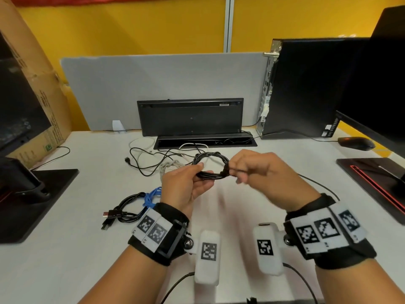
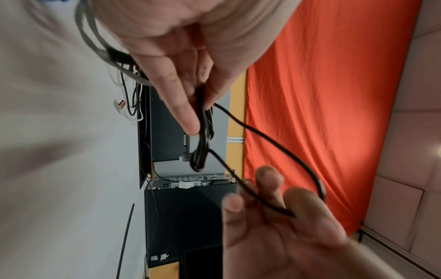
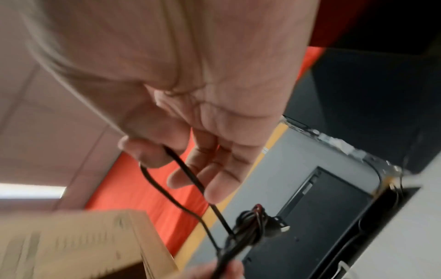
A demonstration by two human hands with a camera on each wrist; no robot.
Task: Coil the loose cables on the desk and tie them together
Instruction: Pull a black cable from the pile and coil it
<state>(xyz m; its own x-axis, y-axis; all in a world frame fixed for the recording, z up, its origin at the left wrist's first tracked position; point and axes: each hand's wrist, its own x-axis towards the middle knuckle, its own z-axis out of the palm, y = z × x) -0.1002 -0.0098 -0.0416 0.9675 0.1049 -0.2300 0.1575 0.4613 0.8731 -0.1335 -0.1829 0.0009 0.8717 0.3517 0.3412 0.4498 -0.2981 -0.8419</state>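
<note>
A coil of black cable (image 1: 210, 164) is held up over the white desk (image 1: 76, 249). My left hand (image 1: 202, 172) grips the coil's near side between thumb and fingers. My right hand (image 1: 235, 172) pinches the free end where it wraps the coil's right side. In the left wrist view my left hand (image 2: 201, 113) holds the bunched coil (image 2: 201, 151), and a thin loop runs to my right hand's fingers (image 2: 267, 181). The right wrist view shows my right hand (image 3: 167, 164) pinching that loop (image 3: 181, 169), with the coil (image 3: 248, 226) below it. Loose black and white cables (image 1: 149, 159) lie behind.
A pale coiled cable (image 1: 168, 170), a blue coil (image 1: 153, 194) and a black USB coil (image 1: 125, 207) lie at my left. A keyboard (image 1: 190, 116) leans behind a cable slot (image 1: 206, 140). A PC tower (image 1: 306, 88), mouse (image 1: 356, 143), monitors and a cardboard box (image 1: 32, 84) ring the desk.
</note>
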